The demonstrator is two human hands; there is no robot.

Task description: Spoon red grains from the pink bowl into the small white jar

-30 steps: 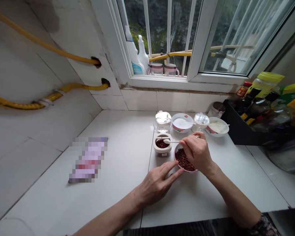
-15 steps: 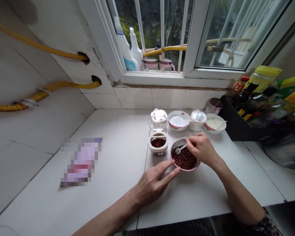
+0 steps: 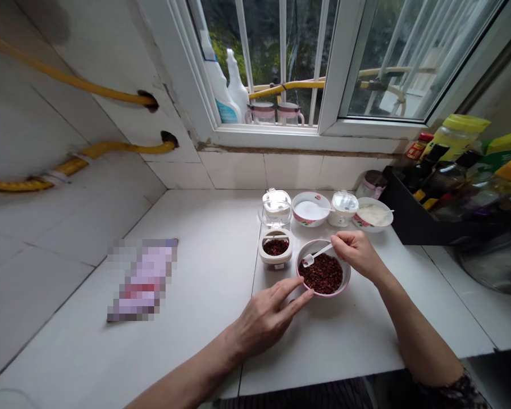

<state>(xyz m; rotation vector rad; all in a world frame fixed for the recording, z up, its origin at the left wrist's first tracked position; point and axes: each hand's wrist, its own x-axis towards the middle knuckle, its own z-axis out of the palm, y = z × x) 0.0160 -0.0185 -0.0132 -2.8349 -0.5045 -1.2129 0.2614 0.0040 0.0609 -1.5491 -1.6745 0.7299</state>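
Observation:
A small white spoon (image 3: 319, 252) is pinched in my right hand (image 3: 357, 254), its tip over the dark red dried spice (image 3: 323, 275) in a pink-rimmed bowl (image 3: 347, 280). My left hand (image 3: 267, 313) has its fingers apart, with fingertips touching the bowl's near left rim. Left of the bowl stands an open square jar (image 3: 275, 258) with similar spice inside and a thin bar across its mouth. Behind it is a clear container with its lid raised (image 3: 276, 205).
Behind are a bowl of white grains (image 3: 310, 210), a lidded white jar (image 3: 343, 208) and a bowl of pale powder (image 3: 373, 215). A black bottle rack (image 3: 413, 218) stands right. A blurred purple packet (image 3: 147, 278) lies left. The window is above.
My right hand has shifted slightly up and right along with the spoon, and more of the spoon's handle now shows over the bowl. My left hand stays at the rim.

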